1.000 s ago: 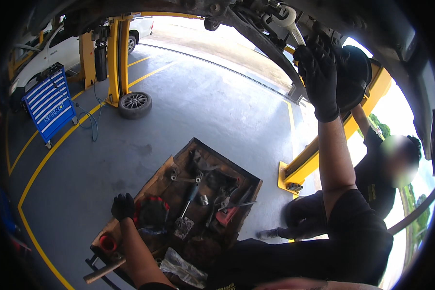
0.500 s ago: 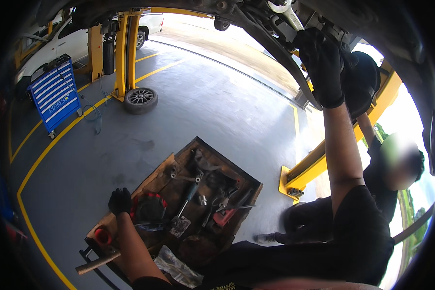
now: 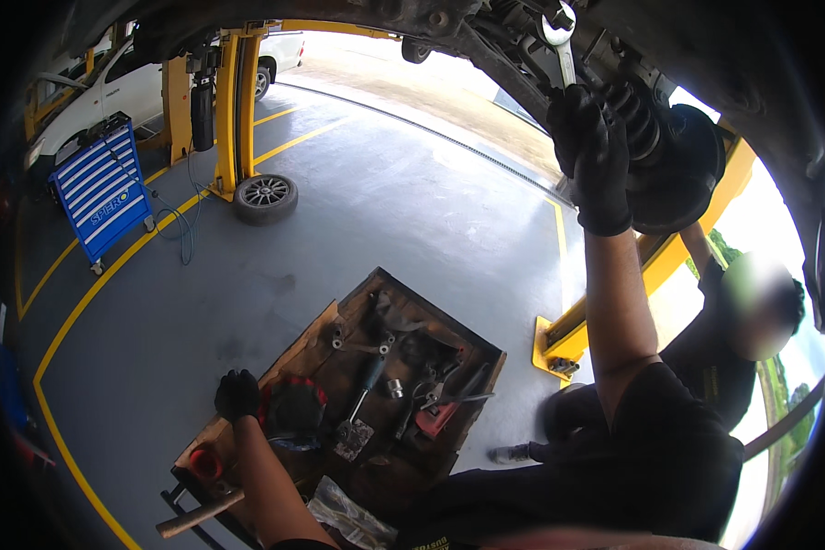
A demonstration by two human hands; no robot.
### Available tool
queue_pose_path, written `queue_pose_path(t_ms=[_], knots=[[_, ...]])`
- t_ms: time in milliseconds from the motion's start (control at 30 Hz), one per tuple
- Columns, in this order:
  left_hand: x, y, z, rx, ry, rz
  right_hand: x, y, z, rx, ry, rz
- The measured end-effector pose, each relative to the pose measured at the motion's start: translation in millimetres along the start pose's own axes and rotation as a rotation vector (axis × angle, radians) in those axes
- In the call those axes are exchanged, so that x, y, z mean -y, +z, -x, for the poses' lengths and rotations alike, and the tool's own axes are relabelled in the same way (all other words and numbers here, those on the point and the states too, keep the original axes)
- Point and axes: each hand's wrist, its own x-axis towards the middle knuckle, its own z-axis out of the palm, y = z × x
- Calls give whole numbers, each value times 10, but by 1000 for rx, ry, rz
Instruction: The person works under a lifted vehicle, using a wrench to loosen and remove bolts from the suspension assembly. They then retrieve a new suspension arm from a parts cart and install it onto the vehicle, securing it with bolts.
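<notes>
High at the upper right, my right hand (image 3: 596,156) in a black glove is closed round a steel open-ended wrench (image 3: 564,46). Its open jaw points up among the underbody parts of a raised car (image 3: 486,18). Right beside that hand are a dark coil spring (image 3: 634,119) and a round brake part (image 3: 678,183). My left hand (image 3: 238,396), also black-gloved, is low at the left edge of a tool cart (image 3: 302,337). Its fingers look curled; what they hold, if anything, is hidden. Near it lies a round black and red object (image 3: 295,408).
Inside the cart are a ratchet (image 3: 365,380), a socket (image 3: 394,389) and several worn metal parts. A wooden handle (image 3: 197,515) juts past its near-left corner. A co-worker (image 3: 706,357) crouches at right beside a yellow lift post (image 3: 573,335). A blue tool cabinet (image 3: 105,197) and a wheel (image 3: 266,194) stand farther back.
My right hand and the wrench have moved slightly down and left, and the wrench now stands more upright. The left hand has shifted a little to the right in view along with the cart.
</notes>
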Motion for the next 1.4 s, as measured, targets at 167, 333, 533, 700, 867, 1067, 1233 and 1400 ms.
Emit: queue_pose_path(t_ms=[167,333,533,700,867,1067,1233,1400], knots=[[79,111,-50,-83,41,57,1332,81,-128,-111,1072,-2131],[56,150,-51,16,-22,22,1717,-160,-130,-264,1134,-2472],[3,-57,-15,-40,1,68,1186,-177,394,-28,956,-1020],[32,1,-35,-16,35,36,185,-343,523,67,690,-554],[60,81,-58,-18,50,11,-339,-542,307,57,610,-653],[6,-21,-16,-48,-41,118,-333,-576,65,32,510,-474],[-20,-47,-4,-77,-32,106,-565,-501,238,50,386,-314],[-17,-3,-27,-92,-18,102,-633,-358,273,-40,143,-87]])
